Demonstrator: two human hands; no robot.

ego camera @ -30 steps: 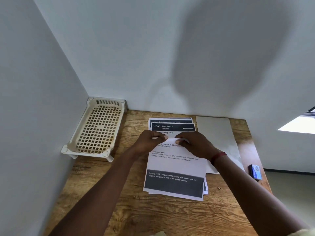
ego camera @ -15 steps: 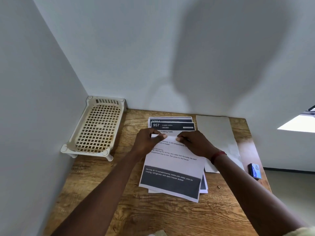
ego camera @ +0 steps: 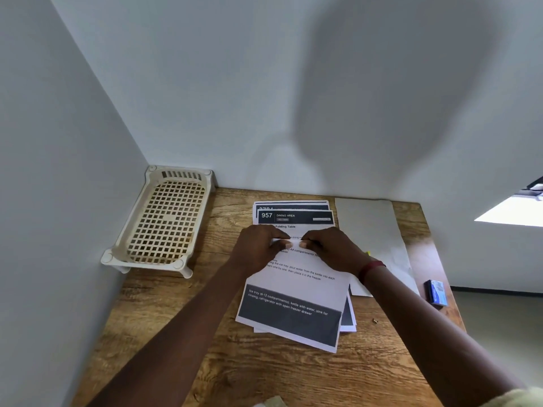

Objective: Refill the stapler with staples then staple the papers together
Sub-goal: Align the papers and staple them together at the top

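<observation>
left hand (ego camera: 258, 249): fingers curled, thumb and fingertips pinching the far edge of the top sheet, thumb tip just beside the right thumb.
right hand (ego camera: 333, 251): same grip, pinching that far edge; both hands close together over the paper.
top sheet (ego camera: 293, 284): printed page with a dark band at its near end, under both hands, running back toward the person between the forearms; lies skewed on the stack, near end swung toward the left arm.
paper stack (ego camera: 293, 217): printed pages under the top sheet; the header "957 DINING AREA" shows just beyond the fingertips, and corners poke out near the right forearm.
blank sheet (ego camera: 370, 224): flat, just right of the right hand, partly under the right wrist.
wristband (ego camera: 371, 267): red, on the right wrist.
blue box (ego camera: 437, 292): small, well right of the right forearm, near the worktop edge; contents cannot tell.
metal bit (ego camera: 375, 321): tiny, beside the right forearm.
basket (ego camera: 167, 218): cream lattice tray, left of the left hand, in the wall corner.
worktop (ego camera: 264, 371): wood grain.
</observation>
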